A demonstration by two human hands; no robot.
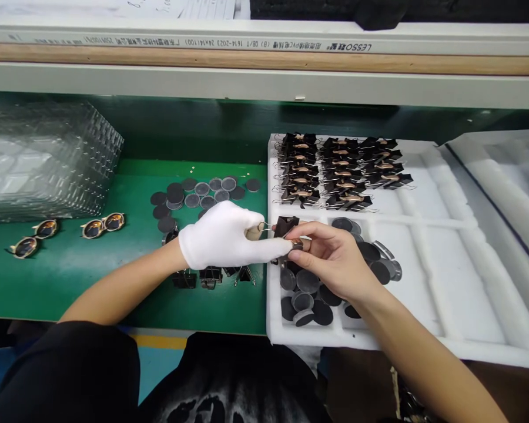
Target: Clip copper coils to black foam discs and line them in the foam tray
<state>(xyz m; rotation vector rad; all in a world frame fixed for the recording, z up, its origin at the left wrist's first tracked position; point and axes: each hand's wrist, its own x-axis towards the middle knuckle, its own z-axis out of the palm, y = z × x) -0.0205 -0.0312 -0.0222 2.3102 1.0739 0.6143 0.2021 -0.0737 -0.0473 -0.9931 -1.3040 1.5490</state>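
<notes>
While both hands [227, 239] pinch it from opposite sides, the black binder clip [284, 226] sits between them.

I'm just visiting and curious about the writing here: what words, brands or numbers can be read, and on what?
"LESSO", upside down on the pale strip across the top.
"PVC", same strip, among small Chinese characters too blurred to read surely.
"1614-2023", same strip.
"24x14(100)", same strip; the long number near its left end is unclear.
Papers, top left: handwriting cut off, unreadable.
Dark clothing: pale marks, no readable word.
</notes>
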